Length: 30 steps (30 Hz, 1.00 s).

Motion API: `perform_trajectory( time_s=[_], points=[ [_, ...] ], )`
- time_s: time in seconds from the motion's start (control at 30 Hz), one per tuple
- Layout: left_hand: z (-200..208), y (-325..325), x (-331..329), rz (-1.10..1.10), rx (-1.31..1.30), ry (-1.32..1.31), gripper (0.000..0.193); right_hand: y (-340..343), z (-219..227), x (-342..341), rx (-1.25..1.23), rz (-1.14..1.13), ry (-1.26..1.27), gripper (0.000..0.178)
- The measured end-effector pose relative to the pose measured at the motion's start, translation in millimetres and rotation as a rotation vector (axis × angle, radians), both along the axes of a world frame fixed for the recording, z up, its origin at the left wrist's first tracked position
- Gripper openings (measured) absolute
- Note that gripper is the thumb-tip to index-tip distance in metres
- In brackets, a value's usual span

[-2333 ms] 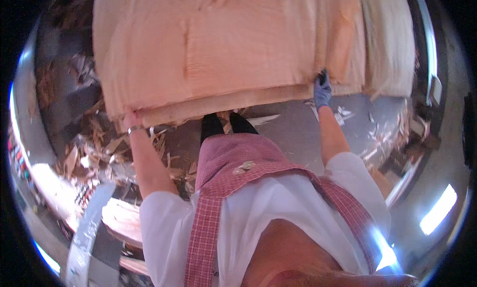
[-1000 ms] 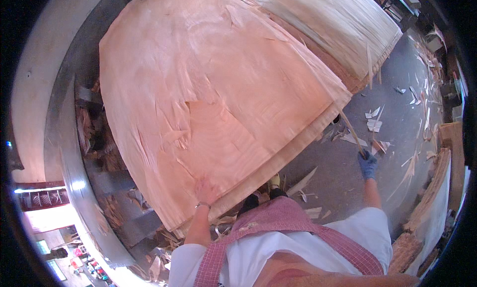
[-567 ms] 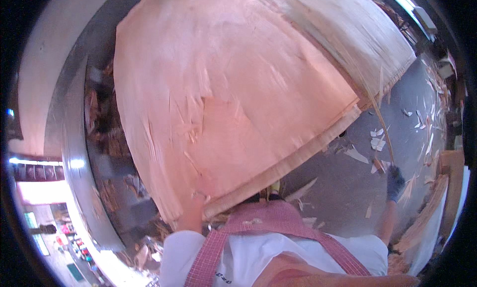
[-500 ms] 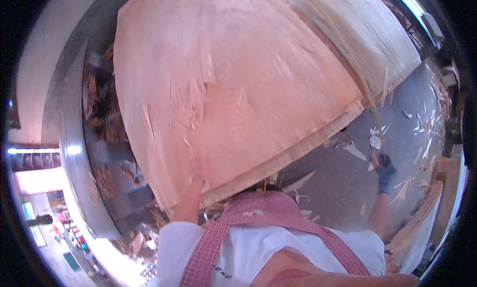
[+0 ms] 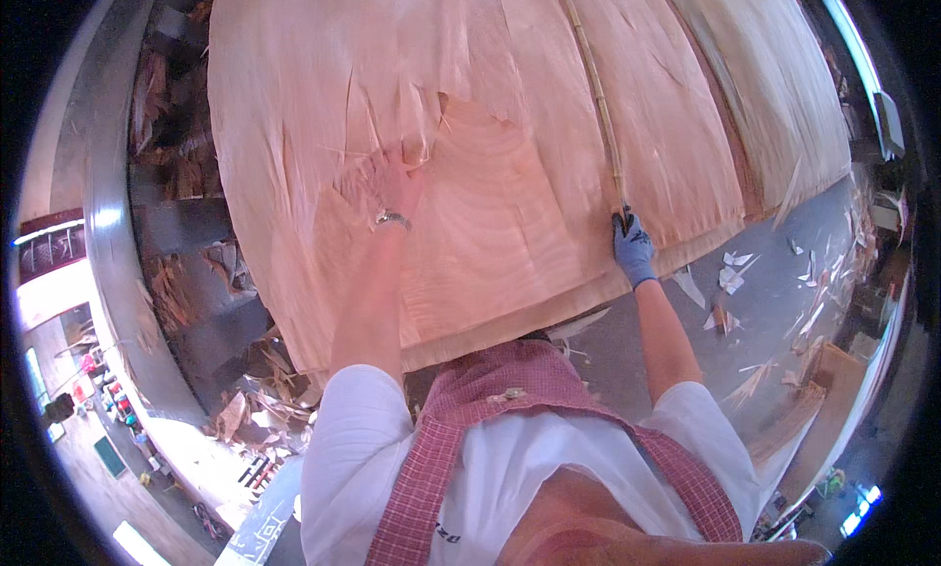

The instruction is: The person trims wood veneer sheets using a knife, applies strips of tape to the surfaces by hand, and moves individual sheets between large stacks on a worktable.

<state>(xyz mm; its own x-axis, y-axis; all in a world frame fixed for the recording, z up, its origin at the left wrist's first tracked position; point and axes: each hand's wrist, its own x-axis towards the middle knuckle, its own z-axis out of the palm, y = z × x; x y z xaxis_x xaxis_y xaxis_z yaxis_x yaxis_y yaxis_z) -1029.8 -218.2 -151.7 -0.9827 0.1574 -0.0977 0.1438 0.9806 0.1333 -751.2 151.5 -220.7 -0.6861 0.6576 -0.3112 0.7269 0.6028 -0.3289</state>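
Note:
A wide stack of thin, pale wood veneer sheets (image 5: pixel 470 262) spreads in front of me. The top sheet has a ragged tear that bares the layer beneath. My left hand (image 5: pixel 390 179), bare with a metal watch at its wrist, is at the torn edge. Its fingers look closed on torn veneer (image 5: pixel 423 156), with slivers sticking out around them; they are slightly blurred. My right hand (image 5: pixel 635 247), in a blue and dark glove, is closed round the near end of a long thin bamboo stick (image 5: pixel 600 96), which lies over the sheets pointing away from me.
Another veneer sheet (image 5: pixel 784 105) lies at the right of the stack. Broken veneer scraps (image 5: pixel 730 277) litter the grey surface on the right. More scraps (image 5: pixel 260 409) are heaped at the lower left, and a wooden board (image 5: pixel 833 380) stands at the lower right.
My left hand has moved up the sheet from its near edge to the tear, which is wider. My right hand has swung left with the bamboo stick, from beyond the stack to over it.

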Motion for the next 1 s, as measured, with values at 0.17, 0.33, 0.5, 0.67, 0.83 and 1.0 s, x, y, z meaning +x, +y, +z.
perform_trajectory(
  time_s=[0.17, 0.33, 0.5, 0.67, 0.83, 1.0],
  points=[
    [-38, -25, 6, -0.19, 0.064, 0.195, 0.035, 2, -9, -3, 0.07, 0.011, -0.031, 0.046],
    [-37, -44, 26, -0.44, 0.202, 0.214, 0.012, 0, -11, -4, 0.077, 0.026, 0.036, 0.045],
    [-30, -70, 79, -0.454, 0.225, 0.108, 0.011, -1, -16, -1, 0.101, 0.018, 0.014, 0.044],
    [-25, -104, 162, -0.156, 0.372, -0.204, 0.013, -1, -22, 1, 0.154, 0.057, 0.065, 0.047],
    [14, -132, 249, 0.101, 0.441, -0.3, 0.016, -1, -19, 2, 0.098, 0.017, 0.005, 0.051],
    [19, -158, 291, 0.51, 0.778, -0.435, 0.023, -30, 42, 7, 0.01, 0.024, 0.131, 0.045]
  ],
)
